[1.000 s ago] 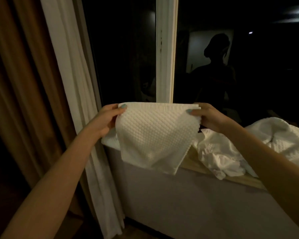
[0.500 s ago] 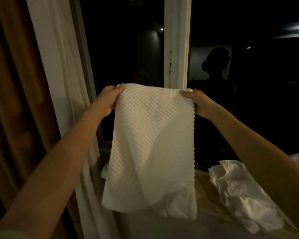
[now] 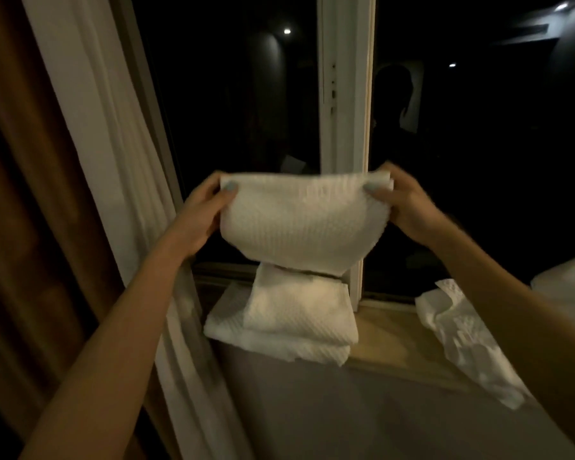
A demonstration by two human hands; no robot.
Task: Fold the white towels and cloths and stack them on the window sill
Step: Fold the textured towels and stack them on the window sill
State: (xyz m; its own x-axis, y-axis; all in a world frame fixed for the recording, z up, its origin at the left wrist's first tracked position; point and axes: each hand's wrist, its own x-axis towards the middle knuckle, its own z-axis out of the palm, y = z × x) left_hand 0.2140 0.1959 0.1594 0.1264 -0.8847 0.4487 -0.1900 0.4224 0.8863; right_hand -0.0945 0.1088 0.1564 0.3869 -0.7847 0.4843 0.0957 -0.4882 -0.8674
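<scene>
Half a second ago the white waffle-textured towel (image 3: pixel 296 220) hung long from its top corners; now it is doubled over and much shorter, and I see it lower against the window, its rounded bottom fold just above the stack. From my remote seat, both hands are up in front of the glass. My left hand (image 3: pixel 206 207) pinches the towel's upper left corner, thumb on the near face and fingers curled behind. My right hand (image 3: pixel 402 200) pinches the upper right corner the same way, where the layered edges show. The towel is stretched between them and sags a little in the middle – slightly blurred.

Below it, a stack of folded white waffle towels (image 3: pixel 292 313) lies on the pale wooden window sill (image 3: pixel 389 343), a smaller folded piece on top of a wider one whose front edge overhangs the sill. I cannot tell whether the held towel's bottom touches the stack. Well apart to the right on the sill lies a crumpled thin white cloth (image 3: pixel 462 336), one end drooping over the front edge, and beyond my right forearm sits another white heap (image 3: pixel 565 293), cut off by the frame.

A white window post (image 3: pixel 344 94) rises behind the towel between dark panes. To the left hang a sheer white curtain (image 3: pixel 107 127) and – further out – a heavy brown curtain (image 3: pixel 24 161).
</scene>
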